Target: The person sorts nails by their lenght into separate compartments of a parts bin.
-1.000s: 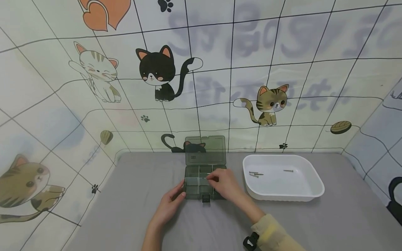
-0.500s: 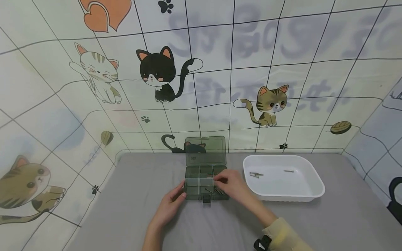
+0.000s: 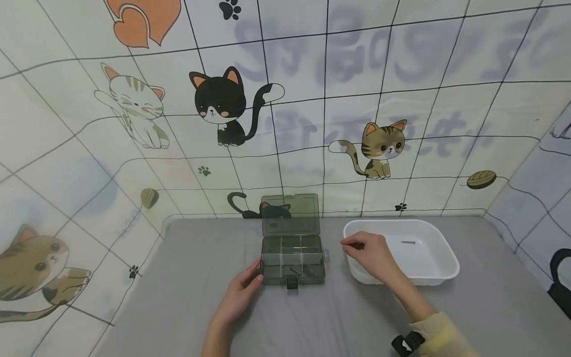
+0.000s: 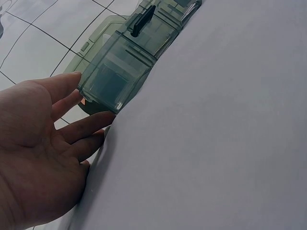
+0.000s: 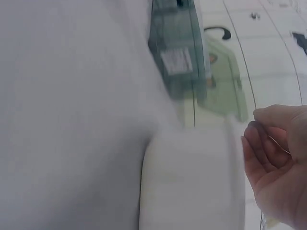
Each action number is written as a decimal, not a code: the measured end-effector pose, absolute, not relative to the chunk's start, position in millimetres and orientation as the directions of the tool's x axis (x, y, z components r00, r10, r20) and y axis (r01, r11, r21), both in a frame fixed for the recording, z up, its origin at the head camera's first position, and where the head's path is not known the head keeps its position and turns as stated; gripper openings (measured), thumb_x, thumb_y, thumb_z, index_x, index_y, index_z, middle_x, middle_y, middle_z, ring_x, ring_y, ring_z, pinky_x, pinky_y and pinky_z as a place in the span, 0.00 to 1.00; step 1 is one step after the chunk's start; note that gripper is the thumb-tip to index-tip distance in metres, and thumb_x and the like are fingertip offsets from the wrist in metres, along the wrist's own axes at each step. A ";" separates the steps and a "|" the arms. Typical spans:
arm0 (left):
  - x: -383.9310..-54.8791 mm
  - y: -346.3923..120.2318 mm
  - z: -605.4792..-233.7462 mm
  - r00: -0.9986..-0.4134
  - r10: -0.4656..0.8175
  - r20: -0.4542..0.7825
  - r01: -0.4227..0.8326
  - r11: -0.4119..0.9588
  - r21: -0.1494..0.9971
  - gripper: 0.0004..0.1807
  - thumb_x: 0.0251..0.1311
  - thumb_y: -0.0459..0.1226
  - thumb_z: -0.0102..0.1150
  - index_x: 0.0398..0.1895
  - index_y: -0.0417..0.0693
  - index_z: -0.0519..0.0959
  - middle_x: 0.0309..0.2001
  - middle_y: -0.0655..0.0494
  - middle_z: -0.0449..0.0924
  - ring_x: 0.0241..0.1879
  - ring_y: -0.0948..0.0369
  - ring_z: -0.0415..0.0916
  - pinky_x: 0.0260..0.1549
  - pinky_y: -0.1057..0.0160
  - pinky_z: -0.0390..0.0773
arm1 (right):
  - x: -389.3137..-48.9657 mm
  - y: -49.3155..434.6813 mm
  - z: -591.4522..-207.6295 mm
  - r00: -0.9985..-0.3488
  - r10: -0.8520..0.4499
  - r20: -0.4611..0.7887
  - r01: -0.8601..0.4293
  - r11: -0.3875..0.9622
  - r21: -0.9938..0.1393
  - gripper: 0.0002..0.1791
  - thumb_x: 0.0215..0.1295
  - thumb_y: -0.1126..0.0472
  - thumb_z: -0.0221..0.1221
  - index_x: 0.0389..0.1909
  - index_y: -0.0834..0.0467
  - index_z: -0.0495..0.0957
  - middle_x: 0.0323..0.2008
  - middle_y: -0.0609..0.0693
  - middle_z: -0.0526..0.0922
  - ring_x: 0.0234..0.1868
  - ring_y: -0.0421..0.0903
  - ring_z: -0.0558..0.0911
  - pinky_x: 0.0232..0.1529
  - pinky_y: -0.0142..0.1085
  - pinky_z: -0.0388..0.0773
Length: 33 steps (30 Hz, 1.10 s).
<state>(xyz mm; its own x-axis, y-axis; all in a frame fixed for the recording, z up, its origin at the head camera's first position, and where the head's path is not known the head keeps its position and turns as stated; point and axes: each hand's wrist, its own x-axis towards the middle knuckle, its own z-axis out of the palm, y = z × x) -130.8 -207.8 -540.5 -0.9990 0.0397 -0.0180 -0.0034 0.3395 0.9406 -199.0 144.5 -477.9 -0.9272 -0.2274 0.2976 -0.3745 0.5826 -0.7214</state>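
A green see-through compartment box (image 3: 271, 281) lies with its lid (image 3: 290, 225) raised behind it. My left hand (image 3: 238, 293) rests its fingertips against the box's left end, the thumb straight in the left wrist view. Several screws (image 3: 309, 271) lie in the front right compartment, and a single screw (image 3: 295, 270) is in the front middle one. Above the left part of a white tray (image 3: 448, 263), my right hand (image 3: 373, 255) hovers with loosely bent fingers, nothing showing between them. One screw (image 3: 408, 242) lies in the tray; its left part is hidden behind that hand.
Grey cloth (image 3: 196, 263) covers the table. A wall sheet (image 3: 308, 124) printed with cats and grid lines rises just behind the box and tray. A black strap-like object (image 3: 561, 282) is at the far right edge.
My right hand has left the box and moved right to over the tray. More of the box's front compartments and screws now shows. My left hand stays at the box.
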 end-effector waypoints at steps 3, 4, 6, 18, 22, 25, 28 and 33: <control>-130.9 -206.1 -542.4 -0.999 0.037 -0.018 -0.004 0.345 0.939 0.28 0.75 0.40 0.57 0.76 0.49 0.69 0.71 0.40 0.70 0.72 0.42 0.64 0.68 0.40 0.64 | -205.3 162.4 -481.9 -0.938 -0.199 0.285 -0.347 0.607 -0.715 0.05 0.63 0.69 0.69 0.39 0.61 0.90 0.37 0.51 0.89 0.37 0.48 0.87 0.37 0.35 0.82; -131.1 -205.8 -542.9 -0.999 0.036 -0.017 -0.004 0.346 0.938 0.28 0.75 0.40 0.57 0.76 0.49 0.69 0.71 0.40 0.70 0.72 0.42 0.64 0.68 0.40 0.64 | -206.9 167.6 -483.1 -0.942 -0.190 0.277 -0.334 0.617 -0.713 0.05 0.63 0.69 0.68 0.39 0.61 0.90 0.38 0.52 0.89 0.37 0.49 0.87 0.38 0.36 0.82; -131.0 -205.8 -543.6 -0.999 0.034 -0.020 -0.007 0.351 0.936 0.28 0.75 0.40 0.58 0.76 0.49 0.69 0.71 0.40 0.70 0.72 0.42 0.63 0.69 0.40 0.63 | -209.5 176.4 -485.5 -0.951 -0.173 0.255 -0.306 0.634 -0.711 0.06 0.64 0.69 0.68 0.40 0.62 0.89 0.39 0.53 0.89 0.39 0.51 0.87 0.39 0.38 0.83; -130.3 -204.2 -541.5 -0.999 0.026 -0.027 -0.016 0.354 0.935 0.28 0.74 0.40 0.58 0.76 0.49 0.69 0.72 0.40 0.68 0.73 0.42 0.62 0.69 0.41 0.62 | -223.7 214.5 -497.1 -0.982 -0.148 0.117 -0.187 0.691 -0.698 0.10 0.65 0.65 0.67 0.44 0.65 0.88 0.39 0.56 0.89 0.43 0.55 0.87 0.39 0.42 0.81; -130.8 -204.0 -541.6 -0.999 0.027 -0.024 -0.013 0.356 0.935 0.28 0.74 0.40 0.59 0.76 0.49 0.69 0.72 0.40 0.69 0.73 0.42 0.63 0.69 0.41 0.63 | -238.6 222.5 -504.4 -0.977 -0.198 0.077 -0.197 0.705 -0.681 0.11 0.63 0.66 0.68 0.44 0.68 0.87 0.37 0.55 0.89 0.41 0.53 0.86 0.39 0.39 0.80; -131.3 -203.7 -542.1 -0.999 0.027 -0.026 -0.014 0.366 0.931 0.28 0.74 0.40 0.59 0.75 0.49 0.70 0.72 0.41 0.69 0.73 0.42 0.63 0.69 0.41 0.63 | -250.1 223.7 -511.8 -0.969 -0.242 0.052 -0.214 0.717 -0.664 0.10 0.60 0.68 0.69 0.42 0.67 0.87 0.35 0.54 0.88 0.39 0.50 0.85 0.39 0.38 0.80; -131.3 -203.2 -542.7 -0.999 0.028 -0.029 -0.016 0.372 0.928 0.28 0.74 0.40 0.58 0.75 0.48 0.70 0.71 0.40 0.70 0.73 0.42 0.63 0.69 0.40 0.62 | -258.5 222.4 -517.0 -0.958 -0.285 0.040 -0.242 0.722 -0.648 0.09 0.59 0.69 0.69 0.40 0.67 0.87 0.34 0.52 0.87 0.37 0.47 0.83 0.38 0.38 0.78; -131.6 -203.3 -543.0 -1.000 0.024 -0.020 -0.010 0.369 0.929 0.27 0.75 0.38 0.58 0.75 0.47 0.70 0.71 0.39 0.70 0.72 0.41 0.63 0.69 0.39 0.62 | -264.4 217.9 -519.7 -0.947 -0.321 0.031 -0.264 0.717 -0.645 0.09 0.57 0.70 0.68 0.40 0.67 0.87 0.31 0.51 0.86 0.35 0.45 0.81 0.37 0.38 0.78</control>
<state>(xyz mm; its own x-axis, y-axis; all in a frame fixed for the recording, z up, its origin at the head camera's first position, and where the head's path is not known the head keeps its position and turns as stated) -131.6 -203.3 -543.0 -0.9995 0.0236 -0.0196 -0.0096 0.3691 0.9293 -264.4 217.9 -519.7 -0.9466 -0.3208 0.0313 -0.2644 0.7170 -0.6450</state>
